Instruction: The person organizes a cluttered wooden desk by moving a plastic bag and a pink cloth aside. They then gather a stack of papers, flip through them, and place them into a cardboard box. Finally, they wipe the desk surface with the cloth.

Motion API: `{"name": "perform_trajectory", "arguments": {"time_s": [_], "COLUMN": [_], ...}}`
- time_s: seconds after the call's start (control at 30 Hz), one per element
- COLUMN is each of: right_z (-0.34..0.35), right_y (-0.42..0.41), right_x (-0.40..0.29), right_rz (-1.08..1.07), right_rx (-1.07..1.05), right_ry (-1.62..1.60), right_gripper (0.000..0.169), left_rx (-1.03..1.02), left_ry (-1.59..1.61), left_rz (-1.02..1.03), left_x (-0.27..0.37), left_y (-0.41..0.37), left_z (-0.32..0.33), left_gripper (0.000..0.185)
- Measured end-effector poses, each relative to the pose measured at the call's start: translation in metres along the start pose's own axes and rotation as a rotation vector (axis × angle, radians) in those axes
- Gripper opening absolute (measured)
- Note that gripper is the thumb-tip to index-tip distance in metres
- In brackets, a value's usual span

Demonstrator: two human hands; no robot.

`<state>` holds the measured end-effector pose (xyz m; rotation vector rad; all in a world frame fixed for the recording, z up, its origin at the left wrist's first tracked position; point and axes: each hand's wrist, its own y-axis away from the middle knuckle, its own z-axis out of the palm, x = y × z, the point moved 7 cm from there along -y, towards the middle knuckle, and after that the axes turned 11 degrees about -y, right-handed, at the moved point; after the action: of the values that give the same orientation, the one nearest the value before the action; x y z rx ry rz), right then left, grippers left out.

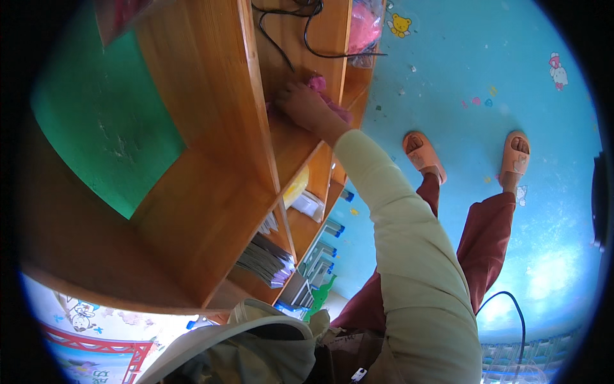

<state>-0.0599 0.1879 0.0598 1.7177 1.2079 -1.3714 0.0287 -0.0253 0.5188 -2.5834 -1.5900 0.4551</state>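
My right hand reaches into a compartment of a wooden shelf unit, with its back towards me. It is on a crumpled pink cloth, pressed against the board, and parts of the cloth show on both sides of the hand. The fingertips are hard to make out in the shade. A thin black cable lies loosely looped in the same compartment, just beyond the hand, and one end hangs over the shelf edge. My left hand is out of view.
A plastic bag with pink contents sits in the outer compartment. Lower compartments hold a paper stack, a yellow item and a white packet. My sandalled feet stand on the blue floor. A cap brim covers the bottom.
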Motion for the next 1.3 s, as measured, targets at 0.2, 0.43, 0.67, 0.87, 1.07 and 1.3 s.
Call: {"name": "perform_trajectory", "arguments": {"time_s": [0.2, 0.43, 0.67, 0.87, 1.07, 1.3], "right_z": [-0.024, -0.19, -0.265, -0.285, -0.11, 0.012], "right_y": [-0.031, -0.155, -0.235, -0.271, -0.194, -0.047], "right_x": [0.014, 0.067, 0.11, 0.117, 0.055, 0.005], "right_rz": [-0.232, 0.053, 0.129, 0.064, -0.187, -0.295], "right_rx": [0.142, 0.651, 0.745, 0.753, 0.369, -0.164], "right_ry": [0.318, 0.538, 0.522, 0.446, 0.466, 0.263], "right_gripper": [0.036, 0.035, 0.038, 0.037, 0.034, 0.033], "left_rx": [0.003, 0.009, 0.054, 0.078, 0.074, 0.104], "left_ry": [-0.035, -0.053, -0.077, -0.083, -0.096, -0.075], "left_rz": [-0.026, -0.034, -0.125, -0.165, -0.195, -0.196], "left_x": [0.002, 0.002, -0.006, -0.011, -0.014, -0.017], "left_y": [0.0, -0.006, 0.004, 0.005, 0.016, 0.045], "left_z": [-0.007, -0.003, -0.004, 0.004, -0.001, -0.018], "left_gripper": [0.043, 0.044, 0.044, 0.044, 0.044, 0.045]}}
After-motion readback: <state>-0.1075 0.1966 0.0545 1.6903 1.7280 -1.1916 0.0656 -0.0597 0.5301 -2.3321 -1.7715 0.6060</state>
